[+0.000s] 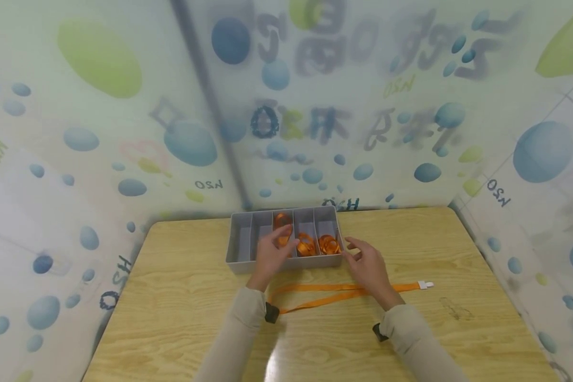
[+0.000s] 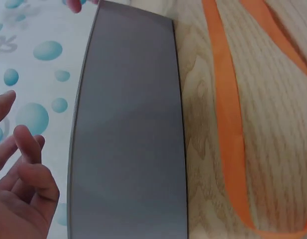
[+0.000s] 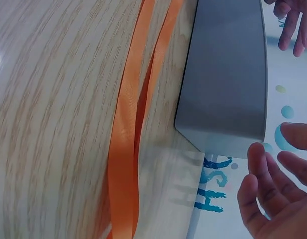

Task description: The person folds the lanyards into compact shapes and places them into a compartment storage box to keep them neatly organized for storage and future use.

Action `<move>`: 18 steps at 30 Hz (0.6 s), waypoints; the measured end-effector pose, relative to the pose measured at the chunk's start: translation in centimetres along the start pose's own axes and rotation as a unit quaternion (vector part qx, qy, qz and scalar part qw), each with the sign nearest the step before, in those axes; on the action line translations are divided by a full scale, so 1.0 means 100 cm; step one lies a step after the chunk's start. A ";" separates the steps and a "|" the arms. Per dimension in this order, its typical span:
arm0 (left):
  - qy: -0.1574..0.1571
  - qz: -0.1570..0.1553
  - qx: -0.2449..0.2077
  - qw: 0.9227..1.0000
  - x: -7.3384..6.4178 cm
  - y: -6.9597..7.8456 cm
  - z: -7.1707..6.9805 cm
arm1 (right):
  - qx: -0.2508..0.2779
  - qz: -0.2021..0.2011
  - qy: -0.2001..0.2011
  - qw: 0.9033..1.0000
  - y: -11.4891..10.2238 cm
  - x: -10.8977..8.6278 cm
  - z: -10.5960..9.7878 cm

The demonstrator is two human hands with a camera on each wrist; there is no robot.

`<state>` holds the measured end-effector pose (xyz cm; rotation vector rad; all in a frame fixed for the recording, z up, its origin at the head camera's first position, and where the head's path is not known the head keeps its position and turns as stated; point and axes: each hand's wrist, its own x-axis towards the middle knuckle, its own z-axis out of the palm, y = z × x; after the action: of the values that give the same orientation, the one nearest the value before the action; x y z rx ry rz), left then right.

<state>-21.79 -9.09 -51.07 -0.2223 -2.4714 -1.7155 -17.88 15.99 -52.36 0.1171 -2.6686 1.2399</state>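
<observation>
A grey box (image 1: 241,268) with several side-by-side compartments stands at the back of the table. Coiled orange lanyards lie in its three right-hand compartments, including one coil (image 1: 306,245) second from the right and another (image 1: 329,244) at the far right. My left hand (image 1: 271,254) is over the middle compartment, loosely bent and holding nothing, partly hiding the coil (image 1: 282,219) there. At the box's right front corner is my right hand (image 1: 369,268), its relaxed fingertips close to the rim and nothing in its grasp. An uncoiled orange lanyard (image 1: 315,303) stretches across the table beneath both forearms.
A white clip (image 1: 425,285) ends the loose lanyard on the right. The wooden table (image 1: 172,318) meets a patterned wall (image 1: 291,159) right behind the box. Dark wrist cameras sit at both cuffs. Two compartments on the box's left show bare grey floors.
</observation>
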 end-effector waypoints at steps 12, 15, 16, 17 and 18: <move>-0.071 0.032 0.034 0.996 -0.017 0.005 0.012 | 0.018 -0.052 0.000 0.998 0.004 -0.012 -0.017; -0.088 0.040 0.041 0.994 -0.022 0.007 0.015 | 0.024 -0.073 -0.012 0.997 0.007 -0.014 -0.017; -0.096 0.046 0.050 0.993 -0.023 0.006 0.017 | 0.026 -0.079 -0.018 0.996 0.008 -0.015 -0.017; -0.105 0.055 0.057 0.991 -0.024 0.006 0.018 | 0.028 -0.082 -0.025 0.996 0.008 -0.016 -0.017; -0.115 0.061 0.064 0.989 -0.025 0.005 0.019 | 0.029 -0.085 -0.032 0.995 0.009 -0.016 -0.017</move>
<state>-19.29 -7.23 -51.77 -0.5753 -2.6530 -1.5530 -16.18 17.81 -52.31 0.3900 -2.6113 1.2789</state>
